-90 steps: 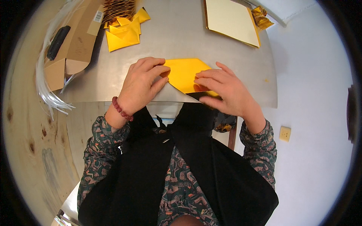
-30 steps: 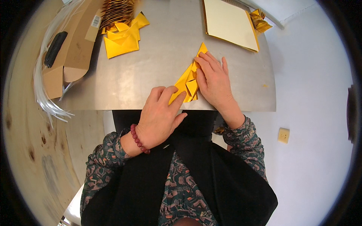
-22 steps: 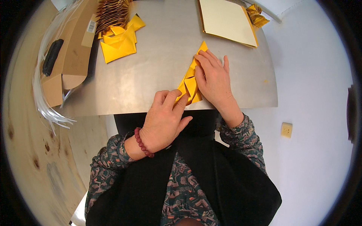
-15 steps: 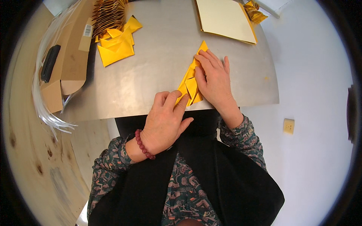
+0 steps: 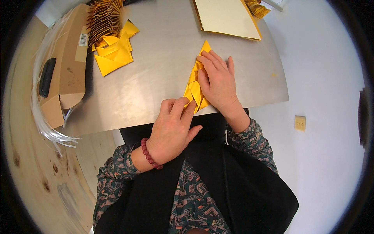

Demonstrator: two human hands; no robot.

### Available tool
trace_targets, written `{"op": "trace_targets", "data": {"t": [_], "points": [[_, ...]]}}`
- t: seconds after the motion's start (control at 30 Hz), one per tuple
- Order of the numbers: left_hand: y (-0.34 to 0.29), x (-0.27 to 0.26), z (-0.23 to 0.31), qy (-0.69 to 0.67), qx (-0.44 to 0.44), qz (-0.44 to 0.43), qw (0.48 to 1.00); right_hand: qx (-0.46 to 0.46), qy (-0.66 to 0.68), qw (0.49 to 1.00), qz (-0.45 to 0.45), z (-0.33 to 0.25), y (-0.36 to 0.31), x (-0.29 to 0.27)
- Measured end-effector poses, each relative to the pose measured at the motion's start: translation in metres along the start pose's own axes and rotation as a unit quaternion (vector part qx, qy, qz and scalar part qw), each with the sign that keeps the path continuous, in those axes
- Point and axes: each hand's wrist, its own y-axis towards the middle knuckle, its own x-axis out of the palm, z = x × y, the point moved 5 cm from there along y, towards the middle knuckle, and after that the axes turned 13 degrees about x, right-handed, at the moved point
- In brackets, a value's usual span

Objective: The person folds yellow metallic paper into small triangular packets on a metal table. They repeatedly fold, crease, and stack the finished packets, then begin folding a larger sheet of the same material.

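A long, pointed piece of folded gold paper (image 5: 196, 90) lies on the metal table close to its front edge, its sharp tip pointing away from me. My right hand (image 5: 220, 80) reaches across it, fingertips bent onto its left edge and thumb pressed on its middle, pinning it down. At the near end, the index and middle fingertips of my left hand (image 5: 171, 123) touch the paper. The left thumb stands free to the side, and the other fingers curl. Part of the paper is hidden under my right hand.
Folded gold pieces (image 5: 115, 56) lie at the back left beside a tightly pleated gold stack (image 5: 104, 21). A cardboard box (image 5: 69, 72) with white plastic strands (image 5: 48, 130) stands at the left. Gold-edged cream sheets (image 5: 228, 17) are stacked at the back right.
The view has shifted and turned slightly. A raised flap in the middle of the gold paper now looks narrower and flatter. Both hands keep nearly the same places on it.
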Motion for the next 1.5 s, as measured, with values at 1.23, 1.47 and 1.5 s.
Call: {"op": "trace_targets", "data": {"t": [1.23,1.47,1.5], "points": [[0.095,-0.017,-0.121,-0.087,0.220,-0.011,0.972,-0.001,-0.007,1.000,-0.020,0.002,0.001,0.002],[0.096,-0.015,-0.123,-0.092,0.212,-0.029,0.973,0.003,-0.011,1.000,-0.021,0.001,0.000,0.002],[0.096,-0.014,-0.124,-0.093,0.208,-0.035,0.973,0.002,-0.011,1.000,-0.021,0.001,0.000,0.001]]}}
